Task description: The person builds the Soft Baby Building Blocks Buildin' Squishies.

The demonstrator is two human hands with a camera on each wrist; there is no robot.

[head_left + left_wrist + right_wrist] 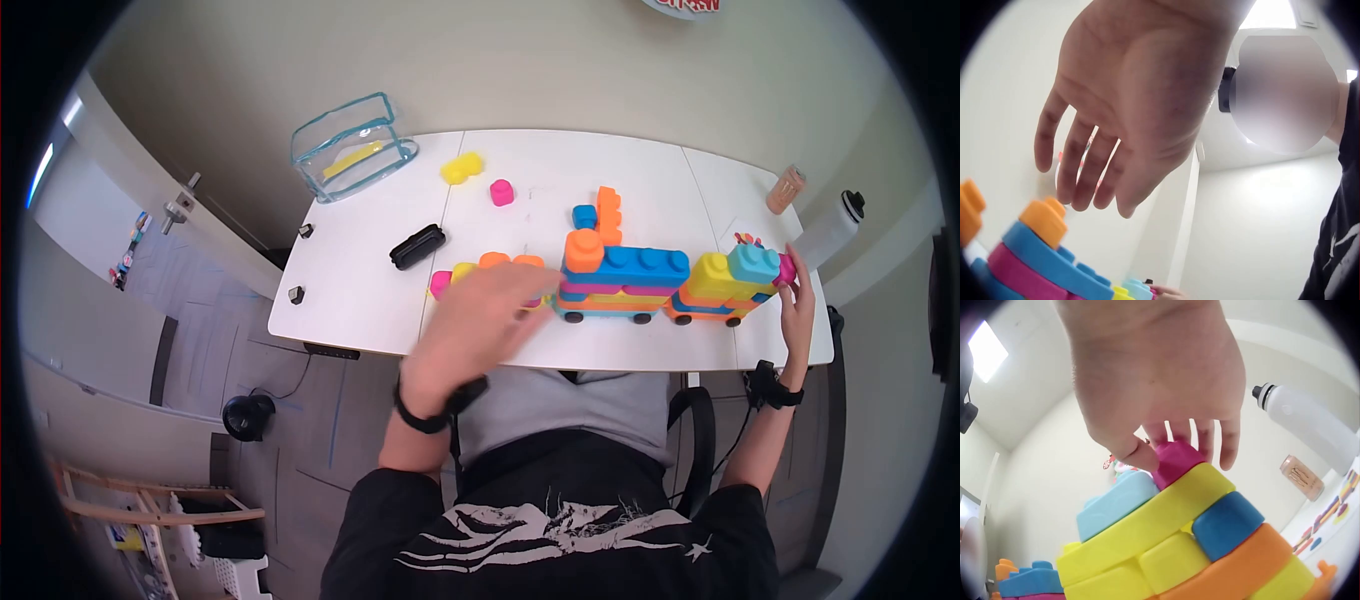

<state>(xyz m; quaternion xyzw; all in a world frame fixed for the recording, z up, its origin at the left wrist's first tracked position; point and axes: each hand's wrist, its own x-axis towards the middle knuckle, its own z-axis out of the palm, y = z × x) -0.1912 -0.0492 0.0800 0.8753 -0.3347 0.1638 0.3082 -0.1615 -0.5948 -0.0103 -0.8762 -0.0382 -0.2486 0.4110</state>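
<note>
My left hand, blurred in the head view, is over the left part of a train of toy blocks; its fingers hang loosely with nothing in them in the left wrist view. An orange block tops the middle car's blue block. At the train's right end, my right hand pinches a magenta block between thumb and fingers. That block sits on a long yellow block, beside a light blue one.
Behind the train lie an orange block, a small blue block, a pink block and a yellow block. A black case and a clear bag are at left; a can and a bottle stand at right.
</note>
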